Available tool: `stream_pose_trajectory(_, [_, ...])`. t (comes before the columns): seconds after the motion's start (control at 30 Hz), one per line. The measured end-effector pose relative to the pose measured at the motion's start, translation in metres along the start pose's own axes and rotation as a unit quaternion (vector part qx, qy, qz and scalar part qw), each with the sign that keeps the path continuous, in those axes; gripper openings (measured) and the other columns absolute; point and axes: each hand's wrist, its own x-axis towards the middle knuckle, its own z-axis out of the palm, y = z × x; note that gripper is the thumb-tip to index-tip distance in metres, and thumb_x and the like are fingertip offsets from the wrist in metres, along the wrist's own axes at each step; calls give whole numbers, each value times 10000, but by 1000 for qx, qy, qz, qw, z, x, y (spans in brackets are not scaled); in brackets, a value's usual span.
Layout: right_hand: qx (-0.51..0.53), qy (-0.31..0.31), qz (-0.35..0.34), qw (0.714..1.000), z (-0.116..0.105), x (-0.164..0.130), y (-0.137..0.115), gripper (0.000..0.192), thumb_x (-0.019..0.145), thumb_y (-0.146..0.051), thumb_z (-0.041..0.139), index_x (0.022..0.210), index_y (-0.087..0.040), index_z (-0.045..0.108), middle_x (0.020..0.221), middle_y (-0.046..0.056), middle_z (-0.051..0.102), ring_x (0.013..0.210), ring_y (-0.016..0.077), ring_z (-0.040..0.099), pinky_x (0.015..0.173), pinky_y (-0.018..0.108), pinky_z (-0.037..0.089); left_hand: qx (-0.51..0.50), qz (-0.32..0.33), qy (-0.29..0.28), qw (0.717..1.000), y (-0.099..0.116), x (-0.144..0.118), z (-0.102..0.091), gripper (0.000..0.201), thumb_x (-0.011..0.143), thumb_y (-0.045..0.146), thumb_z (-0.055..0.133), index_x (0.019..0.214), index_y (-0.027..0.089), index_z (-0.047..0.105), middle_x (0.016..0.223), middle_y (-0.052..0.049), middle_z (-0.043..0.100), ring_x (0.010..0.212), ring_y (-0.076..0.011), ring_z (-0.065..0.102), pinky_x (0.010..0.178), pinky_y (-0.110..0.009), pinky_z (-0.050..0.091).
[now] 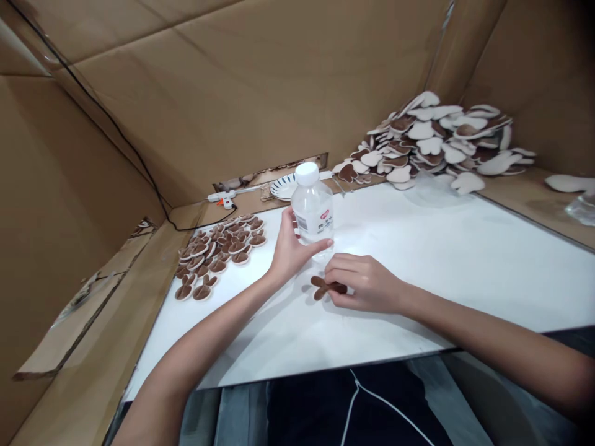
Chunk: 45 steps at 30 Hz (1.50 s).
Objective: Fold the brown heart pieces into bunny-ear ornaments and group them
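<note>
My left hand (294,246) is wrapped round a clear plastic bottle (313,214) with a white cap, which stands upright or nearly so above the white board. Just to its right, my right hand (365,283) is closed on a small brown felt-like piece (321,288) with rounded lobes, held low at the board's surface. The fingers cover part of that piece. To the left lies a cluster of small brown pieces with pale edges and ear-like lobes (218,248).
A glue gun (224,197) with a black cord lies at the back edge beside a striped plate (282,187). Brown and white cut-out shapes (430,145) are heaped at the back right. Cardboard walls (260,87) surround the white board (446,266).
</note>
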Motion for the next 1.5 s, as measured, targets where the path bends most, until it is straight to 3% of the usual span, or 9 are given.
stream_pose_trajectory(0.07, [1, -6, 3, 1000, 1, 0, 0, 125, 776, -110, 518, 728, -140, 630, 704, 46, 616, 658, 141, 553, 598, 268, 459, -3, -1, -10, 1000, -4, 2, -3, 749, 597, 327, 809, 1192, 235, 364, 1172, -75, 521, 1023, -212, 547, 796, -320, 498])
stream_pose_trajectory(0.2, [10, -17, 7, 1000, 0, -1, -1, 140, 776, -102, 511, 704, -141, 625, 699, 39, 606, 664, 137, 542, 601, 263, 447, -23, -7, -87, 996, -11, 9, -20, 739, 574, 222, 802, 1197, 209, 406, 1146, -76, 551, 1019, -197, 552, 781, -300, 519])
stream_pose_trajectory(0.37, [30, -27, 26, 999, -2, 0, 0, 143, 770, -95, 524, 756, -146, 657, 706, 31, 605, 648, 130, 527, 601, 262, 435, -45, -50, -159, 985, -8, 18, -41, 446, 618, 196, 757, 1025, 121, 592, 983, -80, 634, 827, -148, 600, 713, -273, 534])
stream_pose_trajectory(0.5, [42, -28, 40, 998, -2, 1, 2, 142, 751, -86, 533, 769, -149, 659, 698, 23, 604, 640, 129, 518, 599, 263, 428, -14, -68, -139, 988, -4, 22, -49, 300, 623, 228, 755, 876, 90, 672, 840, -71, 684, 688, -123, 606, 673, -261, 522])
stream_pose_trajectory(0.7, [51, -31, 48, 997, -3, 1, 2, 126, 735, -79, 536, 743, -144, 643, 682, 22, 594, 635, 128, 507, 583, 258, 414, 77, -82, -121, 986, -2, 22, -54, 256, 669, 323, 721, 798, 102, 727, 681, -63, 692, 612, -145, 608, 569, -244, 467])
stream_pose_trajectory(0.8, [57, -29, 49, 997, -4, 1, 2, 118, 721, -68, 540, 732, -142, 631, 676, 19, 588, 632, 126, 499, 583, 256, 409, 106, -67, -157, 980, 2, 21, -57, 173, 727, 267, 645, 748, 111, 717, 590, -36, 646, 546, -120, 570, 518, -219, 420])
stream_pose_trajectory(1.03, [57, -32, 52, 996, -2, 1, 3, 114, 733, -77, 529, 703, -155, 606, 670, 12, 581, 623, 124, 489, 569, 251, 392, 112, -72, -272, 953, 19, 22, -67, 120, 776, 198, 562, 711, 116, 621, 598, -9, 594, 556, -90, 539, 532, -190, 412])
stream_pose_trajectory(1.3, [57, -42, 53, 996, -2, 0, 3, 115, 728, -78, 523, 677, -164, 582, 667, 6, 575, 623, 121, 488, 568, 246, 390, 52, -30, -373, 926, 29, 20, -76, 168, 836, 300, 547, 785, 144, 584, 658, 7, 542, 616, -94, 499, 587, -214, 411])
stream_pose_trajectory(1.5, [53, -42, 53, 996, -2, 0, 2, 114, 740, -86, 524, 714, -169, 598, 674, 7, 577, 632, 128, 503, 588, 256, 403, 47, -11, -408, 912, 38, 17, -75, 151, 841, 294, 539, 786, 158, 575, 697, -3, 546, 652, -109, 494, 606, -225, 406])
